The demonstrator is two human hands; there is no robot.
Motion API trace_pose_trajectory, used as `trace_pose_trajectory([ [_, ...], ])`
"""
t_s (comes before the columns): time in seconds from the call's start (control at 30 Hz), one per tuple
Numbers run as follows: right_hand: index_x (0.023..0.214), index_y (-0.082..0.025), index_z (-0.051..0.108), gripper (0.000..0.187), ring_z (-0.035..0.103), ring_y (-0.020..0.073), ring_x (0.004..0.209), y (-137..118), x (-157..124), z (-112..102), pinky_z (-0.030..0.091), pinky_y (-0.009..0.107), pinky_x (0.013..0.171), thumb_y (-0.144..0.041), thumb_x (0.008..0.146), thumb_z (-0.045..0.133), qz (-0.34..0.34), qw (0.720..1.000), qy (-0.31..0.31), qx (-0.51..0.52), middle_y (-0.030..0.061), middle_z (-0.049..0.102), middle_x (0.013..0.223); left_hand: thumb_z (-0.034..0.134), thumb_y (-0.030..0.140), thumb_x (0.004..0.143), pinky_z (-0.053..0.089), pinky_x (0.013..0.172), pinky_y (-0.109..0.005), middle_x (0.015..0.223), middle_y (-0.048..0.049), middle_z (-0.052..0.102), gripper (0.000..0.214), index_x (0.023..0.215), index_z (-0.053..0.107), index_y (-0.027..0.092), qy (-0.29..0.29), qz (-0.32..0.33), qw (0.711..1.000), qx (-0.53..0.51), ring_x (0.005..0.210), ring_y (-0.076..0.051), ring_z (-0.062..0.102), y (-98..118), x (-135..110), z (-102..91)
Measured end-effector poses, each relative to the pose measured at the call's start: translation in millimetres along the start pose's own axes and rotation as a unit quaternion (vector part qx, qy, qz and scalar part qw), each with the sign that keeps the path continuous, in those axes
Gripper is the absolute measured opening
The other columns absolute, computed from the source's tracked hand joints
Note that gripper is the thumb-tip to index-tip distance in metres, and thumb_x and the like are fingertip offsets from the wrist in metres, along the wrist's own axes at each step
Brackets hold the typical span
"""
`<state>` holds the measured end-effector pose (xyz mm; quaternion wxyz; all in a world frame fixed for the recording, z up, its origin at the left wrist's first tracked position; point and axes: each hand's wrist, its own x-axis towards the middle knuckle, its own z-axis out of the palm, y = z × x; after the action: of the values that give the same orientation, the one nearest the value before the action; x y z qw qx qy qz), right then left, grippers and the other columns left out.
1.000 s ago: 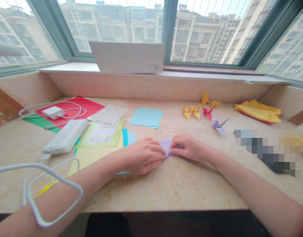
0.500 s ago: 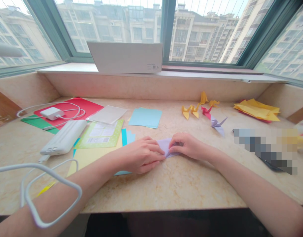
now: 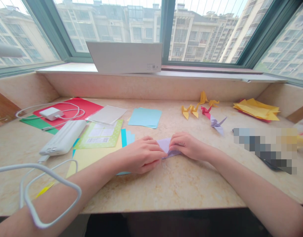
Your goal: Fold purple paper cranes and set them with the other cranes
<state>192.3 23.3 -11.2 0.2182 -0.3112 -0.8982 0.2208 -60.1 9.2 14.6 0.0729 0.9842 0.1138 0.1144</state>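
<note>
A small folded lilac paper (image 3: pixel 165 145) lies on the marble counter (image 3: pixel 181 184) between my two hands. My left hand (image 3: pixel 141 155) curls its fingers onto the paper's left edge. My right hand (image 3: pixel 188 145) pinches the right side with fingers pressed together. Most of the paper is hidden under the fingers. Both forearms rest on the counter.
Finished paper cranes, yellow (image 3: pixel 191 111), red (image 3: pixel 206 111) and lilac (image 3: pixel 217 123), sit behind at right. Yellow sheets (image 3: pixel 257 110) are stacked far right. Coloured sheets (image 3: pixel 145 117), a white power bank (image 3: pixel 63 137), a charger (image 3: pixel 51 113) and a white cable (image 3: pixel 42 184) lie left. A white box (image 3: pixel 126 57) stands on the sill.
My hands stay on the lilac paper with only slight finger shifts; the paper's lower right edge lifts a little. The view moved slightly.
</note>
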Motion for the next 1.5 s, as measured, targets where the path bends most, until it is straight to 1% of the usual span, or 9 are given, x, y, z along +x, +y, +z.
trace_pose_trajectory([
  [0.2,0.083,-0.019,0.072,0.018,0.06,0.0162,0.079,4,-1,-1,0.043,0.03,0.077,-0.021,0.096,0.06,0.009,0.999,-0.006,-0.033,0.0022,0.069,0.081,0.047,0.017,0.094,0.044,0.095,-0.041,0.11,-0.0101,0.072,0.028,0.119,0.061,0.017,0.017,-0.001,1.0,-0.005,0.103,-0.025,0.064,1,0,-2.2],
  [0.37,0.084,-0.02,0.072,0.02,0.059,0.0161,0.079,1,-1,-2,0.043,0.03,0.075,-0.025,0.098,0.057,0.025,0.999,-0.018,-0.028,0.0026,0.067,0.083,0.049,0.017,0.093,0.042,0.1,-0.043,0.115,-0.0098,0.071,0.025,0.114,0.064,0.017,0.012,-0.001,1.0,0.001,0.106,-0.025,0.063,-1,0,2.0],
  [0.5,0.081,-0.018,0.072,0.022,0.059,0.0156,0.076,-6,0,0,0.043,0.029,0.072,-0.026,0.096,0.059,0.054,0.999,-0.002,-0.008,0.0031,0.065,0.081,0.051,0.021,0.094,0.043,0.099,-0.043,0.118,-0.0096,0.069,0.023,0.111,0.067,0.019,-0.001,-0.009,1.0,0.006,0.105,-0.025,0.063,0,0,1.1],
  [0.67,0.08,-0.018,0.069,0.012,0.057,0.0134,0.068,-10,2,5,0.042,0.027,0.064,-0.026,0.088,0.068,0.117,0.993,0.018,0.03,-0.0003,0.066,0.074,0.052,0.025,0.094,0.045,0.098,-0.045,0.12,-0.0111,0.067,0.026,0.115,0.066,0.017,-0.017,-0.018,1.0,0.008,0.104,-0.027,0.063,1,-1,-0.9],
  [0.77,0.08,-0.018,0.067,0.011,0.056,0.013,0.066,-9,2,6,0.041,0.026,0.061,-0.027,0.086,0.069,0.144,0.988,0.022,0.042,-0.0013,0.065,0.073,0.051,0.02,0.094,0.047,0.097,-0.043,0.116,-0.0112,0.069,0.025,0.113,0.067,0.018,0.009,-0.005,1.0,-0.01,0.106,-0.026,0.063,0,-1,2.0],
  [0.9,0.079,-0.019,0.067,0.01,0.056,0.0134,0.066,-7,2,7,0.04,0.026,0.061,-0.027,0.084,0.07,0.151,0.988,0.021,0.04,-0.0012,0.065,0.073,0.05,0.016,0.093,0.05,0.093,-0.04,0.106,-0.0098,0.072,0.029,0.118,0.064,0.019,0.039,0.003,0.999,-0.035,0.102,-0.024,0.065,-1,-1,5.2],
  [1.17,0.093,-0.019,0.065,0.012,0.058,0.0147,0.07,-11,3,6,0.042,0.027,0.064,-0.028,0.085,0.068,0.166,0.984,0.036,0.057,-0.0007,0.066,0.077,0.05,0.02,0.093,0.047,0.097,-0.045,0.119,-0.0098,0.067,0.029,0.117,0.066,0.02,-0.009,-0.024,1.0,0.001,0.105,-0.027,0.062,1,0,3.3],
  [1.37,0.088,-0.019,0.064,0.005,0.059,0.0145,0.069,-10,4,5,0.042,0.027,0.064,-0.024,0.088,0.062,0.188,0.978,0.05,0.071,0.0001,0.068,0.079,0.053,0.02,0.091,0.046,0.097,-0.047,0.12,-0.0097,0.066,0.027,0.112,0.069,0.02,-0.021,-0.035,0.999,0.012,0.103,-0.027,0.062,4,1,2.7],
  [1.5,0.086,-0.019,0.065,0.005,0.06,0.0149,0.07,-9,5,6,0.042,0.027,0.064,-0.019,0.088,0.06,0.191,0.976,0.066,0.075,0.0004,0.068,0.078,0.054,0.019,0.088,0.045,0.1,-0.045,0.13,-0.0084,0.063,0.026,0.11,0.07,0.021,-0.005,-0.037,0.999,0.003,0.108,-0.027,0.061,4,0,3.9],
])
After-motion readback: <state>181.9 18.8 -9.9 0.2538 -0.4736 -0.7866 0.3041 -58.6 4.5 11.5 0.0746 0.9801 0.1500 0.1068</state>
